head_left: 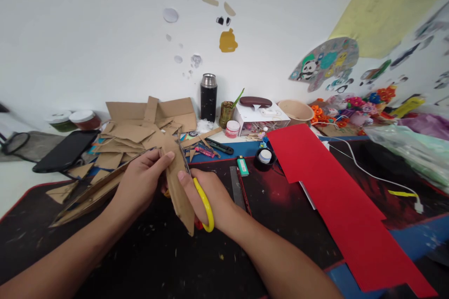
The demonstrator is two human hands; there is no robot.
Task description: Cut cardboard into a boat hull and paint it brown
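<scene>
My left hand (145,173) pinches a strip of brown cardboard (180,191) between thumb and fingers. A longer cardboard piece (94,198) slants down to the left beneath that hand. My right hand (210,196) is closed on scissors with yellow handles (206,210), and its thumb lies close to the strip. Part of the blade shows along the strip's right edge; the rest is hidden behind cardboard and fingers. Behind my left hand lies a pile of cut cardboard (129,133).
A red sheet (326,201) covers much of the right side. Ahead lie a ruler (237,187), a green lighter (242,166) and a box cutter (220,145). A black flask (208,98) stands by the wall. A phone (66,152) lies left, a white cable (372,170) right.
</scene>
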